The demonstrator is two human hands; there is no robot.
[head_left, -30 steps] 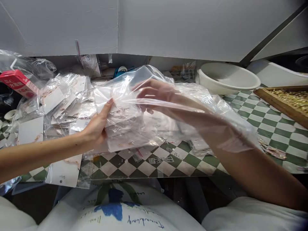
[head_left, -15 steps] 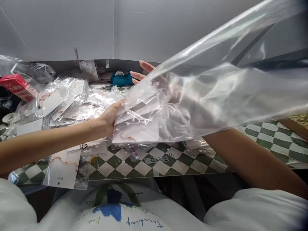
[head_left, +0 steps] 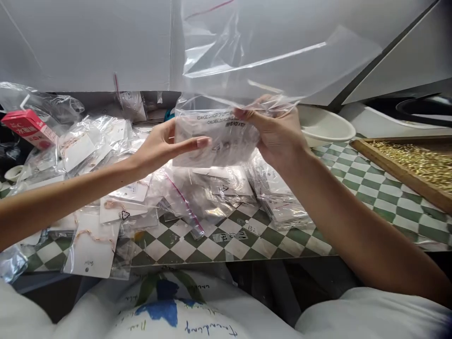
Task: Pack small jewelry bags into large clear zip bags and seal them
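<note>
Between my hands hangs a large clear plastic bag, its upper part standing up and its lower end holding a stack of carded packets behind printed warning text. My left hand grips the lower left of the bag, thumb across its front. On the right side, my right hand pinches the bag with thumb in front and fingers behind. Below lie a zip bag with a pink strip and more carded packets. A white card with a thin chain lies at the table's front edge.
Heaped bagged jewellery cards cover the left side, with a red drink carton and a tape roll beside them. At right are a white bowl and a wooden tray of small gold pieces. The tablecloth is checkered.
My right arm, earlier inside the stretched bag, is now out of it and holds the bag from outside. The bag's free part swung from the right to upright, uncovering the bowl and tray.
</note>
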